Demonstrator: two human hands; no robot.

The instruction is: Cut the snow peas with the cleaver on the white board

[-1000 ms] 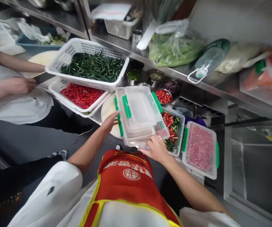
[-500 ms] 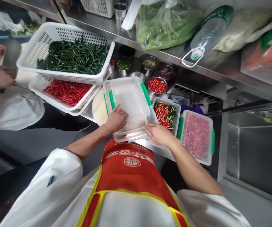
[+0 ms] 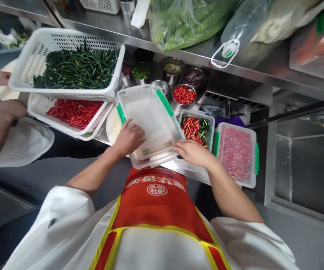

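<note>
A clear plastic storage box [image 3: 153,116] with green side latches sits at the front of the steel counter, turned at an angle. Its lid lies over it and no food shows inside. My left hand [image 3: 130,138] is on its left side by the near corner, fingers curled over the edge and index finger reaching forward. At the right near side, my right hand [image 3: 192,151] grips the edge with bent fingers; its thumb is hidden. Just beyond that hand stands an open box of cut red and green chillies [image 3: 195,129].
A lidded box of reddish chopped food [image 3: 235,152] lies at the right. White baskets of green chillies [image 3: 79,67] and red chillies [image 3: 76,112] stand at the left. Steel bowls [image 3: 183,95] line the back under a shelf [image 3: 190,56]. A co-worker's hands [image 3: 11,108] are at far left.
My left hand has slid back and left over the box, its fingers more curled. The box has turned slightly. The co-worker's hands have shifted and the raised blade has gone down.
</note>
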